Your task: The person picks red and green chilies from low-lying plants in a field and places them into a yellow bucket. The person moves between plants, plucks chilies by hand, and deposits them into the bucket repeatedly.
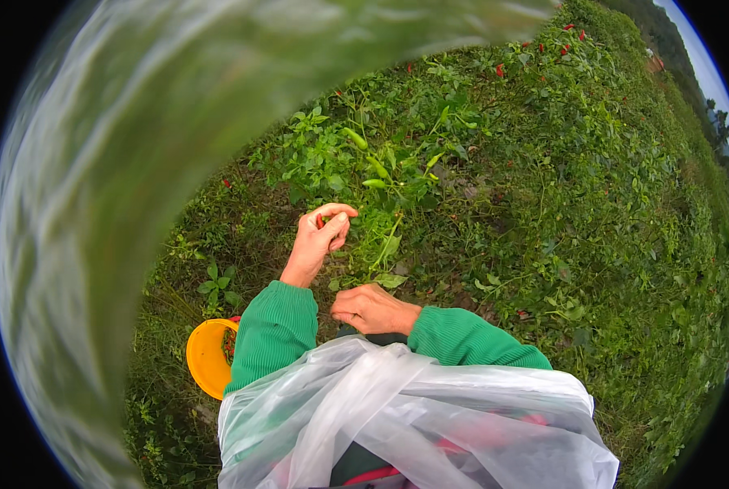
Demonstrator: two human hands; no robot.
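Observation:
My left hand (309, 246) is closed, with its thumb and fingers bent around a red chili pepper (320, 221). It is beside a leafy chili plant (397, 196) that bears several pale green peppers (377, 168). Lower and closer to my body, my right hand (373, 308) is curled with its back toward me. Whatever its fingers hold, if anything, is hidden. Green ribbed sleeves (279, 322) cover both forearms.
At my left elbow stands a yellow bucket (208, 359) with some red peppers partly showing inside. Dense chili plants (576, 163) with scattered red peppers (500, 70) spread to the right. A clear plastic sheet (413, 399) covers my body, and blurred plastic (79, 228) blocks the upper left.

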